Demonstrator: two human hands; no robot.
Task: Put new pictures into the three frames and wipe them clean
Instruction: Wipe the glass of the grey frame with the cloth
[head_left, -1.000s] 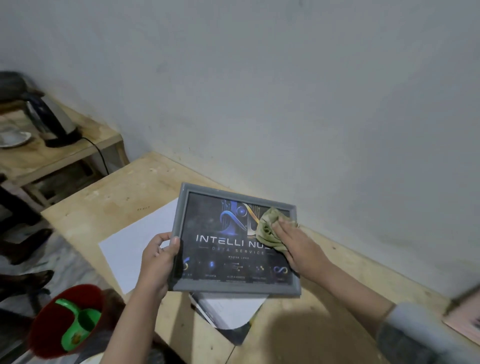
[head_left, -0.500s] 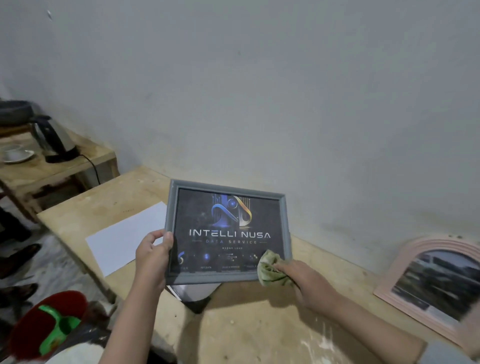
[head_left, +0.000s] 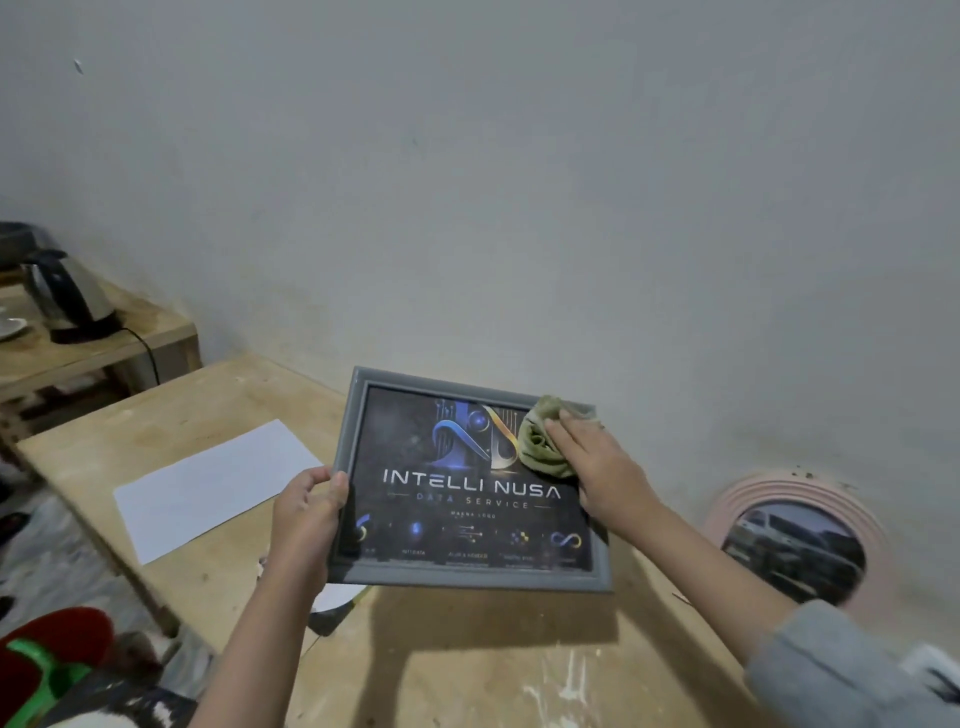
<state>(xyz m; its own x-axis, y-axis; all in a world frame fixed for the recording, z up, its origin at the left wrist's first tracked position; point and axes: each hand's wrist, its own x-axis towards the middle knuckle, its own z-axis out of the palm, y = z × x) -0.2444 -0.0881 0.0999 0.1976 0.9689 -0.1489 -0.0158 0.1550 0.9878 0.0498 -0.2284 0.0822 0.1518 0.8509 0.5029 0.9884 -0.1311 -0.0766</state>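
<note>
My left hand (head_left: 306, 514) grips the left edge of a grey picture frame (head_left: 470, 576), held tilted above the wooden table (head_left: 467, 670). A dark "INTELLI NUSA" print fills the frame. On the glass near the frame's top right corner, my right hand (head_left: 602, 473) presses a crumpled green cloth (head_left: 540, 441). A pink arched frame (head_left: 795, 493) with a street photo leans against the wall at the right. Below the held frame lies a white sheet, partly hidden.
A blank white paper (head_left: 208, 488) lies on the table's left part. A lower wooden bench (head_left: 104, 348) at the left carries an electric kettle (head_left: 67, 296) with a cord. A red bucket (head_left: 52, 654) with a green scoop stands on the floor, bottom left.
My right hand has swept the cloth from the frame's top right down to its lower right corner and back up to the top right. The left hand keeps its grip.
</note>
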